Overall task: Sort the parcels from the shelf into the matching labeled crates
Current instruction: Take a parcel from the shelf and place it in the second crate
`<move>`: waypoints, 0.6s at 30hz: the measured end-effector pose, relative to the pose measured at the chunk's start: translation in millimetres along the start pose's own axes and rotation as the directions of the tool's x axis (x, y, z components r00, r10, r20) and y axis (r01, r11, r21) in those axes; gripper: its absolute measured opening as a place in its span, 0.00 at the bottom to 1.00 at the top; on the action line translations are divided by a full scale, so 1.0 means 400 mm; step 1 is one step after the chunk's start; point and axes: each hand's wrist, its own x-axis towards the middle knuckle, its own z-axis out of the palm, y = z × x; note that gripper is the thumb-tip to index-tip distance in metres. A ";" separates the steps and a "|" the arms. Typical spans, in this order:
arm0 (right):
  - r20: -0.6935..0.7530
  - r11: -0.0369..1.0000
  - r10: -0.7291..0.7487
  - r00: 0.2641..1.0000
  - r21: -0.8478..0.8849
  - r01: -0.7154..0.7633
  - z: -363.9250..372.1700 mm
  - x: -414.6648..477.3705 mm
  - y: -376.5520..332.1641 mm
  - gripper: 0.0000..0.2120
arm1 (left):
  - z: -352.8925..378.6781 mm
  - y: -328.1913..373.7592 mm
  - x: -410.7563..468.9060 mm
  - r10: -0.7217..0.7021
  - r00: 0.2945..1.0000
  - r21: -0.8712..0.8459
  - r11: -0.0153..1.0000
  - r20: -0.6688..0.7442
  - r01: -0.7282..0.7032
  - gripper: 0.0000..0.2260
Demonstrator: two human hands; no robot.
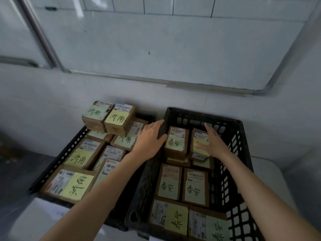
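Observation:
Two black plastic crates stand side by side. The left crate (57, 161) is filled with cardboard parcels bearing yellow notes reading 济南; two of them (108, 117) are stacked on top at the back. The right crate (231, 146) holds parcels with green notes reading 泰安. My left hand (150, 140) grips the left wall of the right crate near its far corner, thumb inside. My right hand (212, 141) lies flat on a parcel (199, 145) at the back of the right crate, beside another upright 泰安 parcel (176, 142).
The crates rest on a white surface (41, 221) against a pale wall. A whiteboard with a metal frame (156, 80) hangs above them. Dark floor shows at the left (15, 171).

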 end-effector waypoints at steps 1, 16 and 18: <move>-0.013 0.999 -0.041 0.999 -0.005 0.041 -0.015 -0.010 -0.038 0.47 | -0.023 -0.001 -0.015 -0.023 1.000 0.016 1.000 -0.019 0.023 0.26; 0.153 0.592 -0.803 0.576 0.097 0.800 0.134 -0.451 -0.775 0.43 | -0.464 -0.067 -0.732 -0.363 0.737 0.105 0.858 -0.570 0.503 0.34; 0.221 0.503 -0.855 0.470 0.130 0.854 0.199 -0.558 -0.868 0.42 | -0.508 -0.078 -0.879 -0.428 0.637 0.050 0.805 -0.641 0.591 0.36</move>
